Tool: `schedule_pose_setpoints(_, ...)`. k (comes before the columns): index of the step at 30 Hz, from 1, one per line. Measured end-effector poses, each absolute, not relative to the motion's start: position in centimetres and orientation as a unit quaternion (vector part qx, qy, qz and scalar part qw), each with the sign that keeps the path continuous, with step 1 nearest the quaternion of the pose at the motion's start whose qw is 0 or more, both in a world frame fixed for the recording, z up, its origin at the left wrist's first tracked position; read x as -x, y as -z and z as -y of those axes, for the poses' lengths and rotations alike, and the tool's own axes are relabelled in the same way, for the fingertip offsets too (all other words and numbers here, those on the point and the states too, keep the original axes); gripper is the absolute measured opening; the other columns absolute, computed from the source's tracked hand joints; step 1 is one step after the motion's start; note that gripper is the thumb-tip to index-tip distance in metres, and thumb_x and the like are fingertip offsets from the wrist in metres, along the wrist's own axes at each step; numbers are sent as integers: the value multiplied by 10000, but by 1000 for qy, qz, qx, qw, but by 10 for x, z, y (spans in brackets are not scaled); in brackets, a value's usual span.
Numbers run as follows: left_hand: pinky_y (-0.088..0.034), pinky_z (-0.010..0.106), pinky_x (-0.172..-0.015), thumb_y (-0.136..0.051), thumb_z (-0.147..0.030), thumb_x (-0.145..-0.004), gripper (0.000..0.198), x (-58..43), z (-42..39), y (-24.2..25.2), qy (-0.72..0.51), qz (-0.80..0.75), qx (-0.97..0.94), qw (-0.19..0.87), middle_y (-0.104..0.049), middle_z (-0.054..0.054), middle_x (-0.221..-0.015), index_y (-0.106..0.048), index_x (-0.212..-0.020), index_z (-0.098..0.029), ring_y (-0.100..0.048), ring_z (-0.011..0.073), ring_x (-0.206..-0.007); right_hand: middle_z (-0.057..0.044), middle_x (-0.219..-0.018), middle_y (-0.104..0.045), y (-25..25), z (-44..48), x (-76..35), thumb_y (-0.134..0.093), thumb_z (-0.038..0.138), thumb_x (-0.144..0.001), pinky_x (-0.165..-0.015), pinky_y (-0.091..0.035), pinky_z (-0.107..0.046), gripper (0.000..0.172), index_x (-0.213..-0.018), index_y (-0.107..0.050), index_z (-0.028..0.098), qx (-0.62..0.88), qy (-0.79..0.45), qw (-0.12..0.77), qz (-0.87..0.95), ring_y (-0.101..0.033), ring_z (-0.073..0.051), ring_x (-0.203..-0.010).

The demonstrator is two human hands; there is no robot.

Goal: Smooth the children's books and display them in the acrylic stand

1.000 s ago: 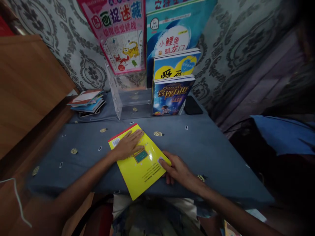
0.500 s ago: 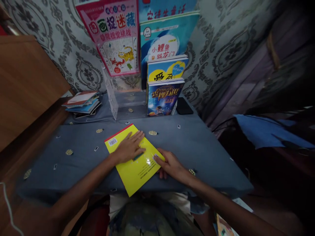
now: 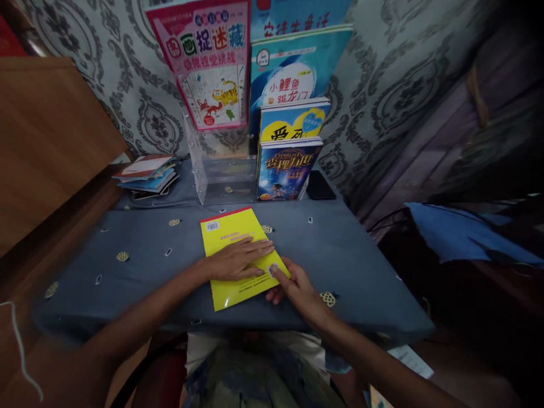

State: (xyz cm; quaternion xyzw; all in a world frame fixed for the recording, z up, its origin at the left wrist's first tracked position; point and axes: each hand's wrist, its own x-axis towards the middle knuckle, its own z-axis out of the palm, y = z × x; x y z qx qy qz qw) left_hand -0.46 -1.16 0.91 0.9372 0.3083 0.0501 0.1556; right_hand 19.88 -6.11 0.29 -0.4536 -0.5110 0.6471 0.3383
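A yellow book [image 3: 232,293] with a red edge along its far side and a white barcode label lies on the cloth-covered table, turned with its printing upside down to me. My left hand [image 3: 242,259] rests flat across the middle of its cover, fingers stretched out to the right. At the book's near right corner, my right hand [image 3: 295,286] grips it with the thumb on top and the other fingers underneath. The underside of the book is hidden.
Behind the book stands a clear acrylic rack [image 3: 196,161] holding a pink book [image 3: 208,62], a teal book [image 3: 300,65] and a dark blue book [image 3: 284,170]. A black phone [image 3: 321,186] lies to its right. Stacked books [image 3: 148,174] sit at the back left.
The yellow book has turned counterclockwise, so its red edge lies nearly parallel to the rack. My left hand has slid across its cover; my right hand keeps its corner grip.
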Motion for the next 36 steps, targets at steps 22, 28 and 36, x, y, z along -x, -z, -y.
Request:
schedule_pose_setpoints(22, -361, 569, -1153, -315, -378, -1015, 523, 71, 4, 21, -151, -633, -758, -48, -504, 211, -1491, -511, -1402, -85, -442, 326, -1422, -220, -1602, -331, 13, -68, -102, -340, 244, -1011, -1239, -243, -471, 565, -1530, -321, 20, 293, -167, 97, 936, -240, -261, -1524)
schedule_pose_setpoints(28, -357, 558, -1159, -318, -383, -1018, 515, 71, 5, 18, -133, -637, -758, -53, -492, 193, -1507, -505, -1407, -102, -433, 316, -1430, -202, -1603, -335, 19, -87, -152, -308, 290, -1028, -1226, -228, -532, 561, -1542, -317, 64, 356, -137, 110, 918, -258, -275, -1518)
schedule_pose_setpoints(36, -262, 555, -1212, -304, -351, -1029, 498, 56, 8, 5, -89, -584, -806, -35, -476, 151, -1531, -464, -1453, -145, -414, 269, -1448, -144, -1609, -356, 28, -87, -155, -278, 290, -1030, -1228, -196, -538, 534, -1532, -362, 130, 369, -147, 161, 904, -272, -255, -1515)
